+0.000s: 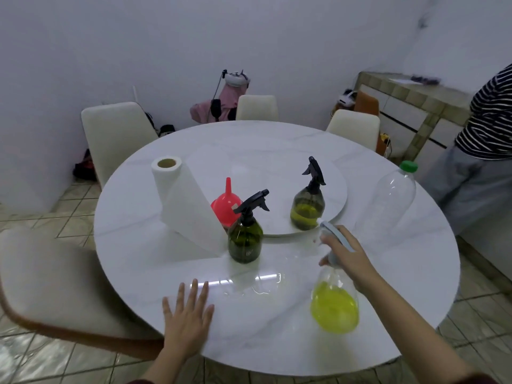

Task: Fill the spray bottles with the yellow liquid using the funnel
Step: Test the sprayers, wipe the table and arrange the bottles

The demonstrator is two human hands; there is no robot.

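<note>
Gripping clear spray bottle (335,306) neck, right hand (347,256) fingers curled; left hand (187,317) fingers spread flat on table (277,342).

There are three spray bottles on the round white table (277,342). Two are dark green: one (245,241) stands just in front of the red funnel (226,205), and one (308,209) stands to the right of the funnel. The third spray bottle (335,300) is clear, with yellow liquid in it, well in front of the funnel. There is one funnel. There is one paper towel roll (180,200), just left of the funnel. There is one big clear bottle (393,198) with a green cap, far right of the funnel. Three white chairs stand behind the table, and one more is at its left.
</note>
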